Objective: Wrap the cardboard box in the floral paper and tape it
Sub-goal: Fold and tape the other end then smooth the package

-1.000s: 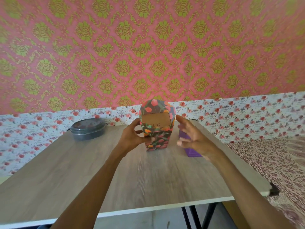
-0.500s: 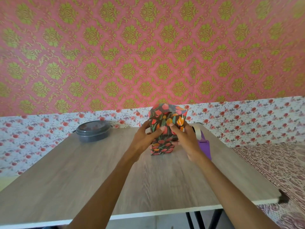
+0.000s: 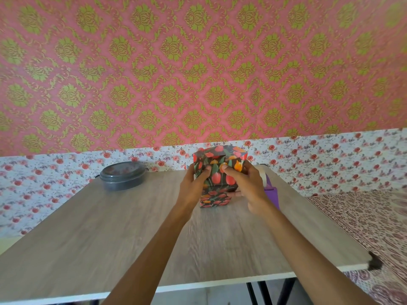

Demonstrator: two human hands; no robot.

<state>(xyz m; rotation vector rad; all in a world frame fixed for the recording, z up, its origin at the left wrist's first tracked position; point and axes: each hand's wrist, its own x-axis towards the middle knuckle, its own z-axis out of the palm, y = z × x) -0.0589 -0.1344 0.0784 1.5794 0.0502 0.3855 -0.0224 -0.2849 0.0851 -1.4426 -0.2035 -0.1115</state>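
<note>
Cardboard box (image 3: 214, 198) stands upright mid-worktop (image 3: 110, 238), toward the far edge. No bare cardboard shows; floral paper (image 3: 220, 154) covers every face in view.

Left grip (image 3: 193, 187) wraps the box's left side, thumb on the near face. Right grip (image 3: 245, 186) mirrors it on the right, its thumb beside the left one. Both are clamped on the box through the paper, so the box sits between them, touching both.

My read: the thumbs pin a folded-down flap flat so it can't spring open before tape goes on.

Purple tape dispenser (image 3: 272, 194) sits just behind the right grip. Likely next: free one grip for tape. Grey lidded container (image 3: 123, 176) is well off left, not involved.
</note>
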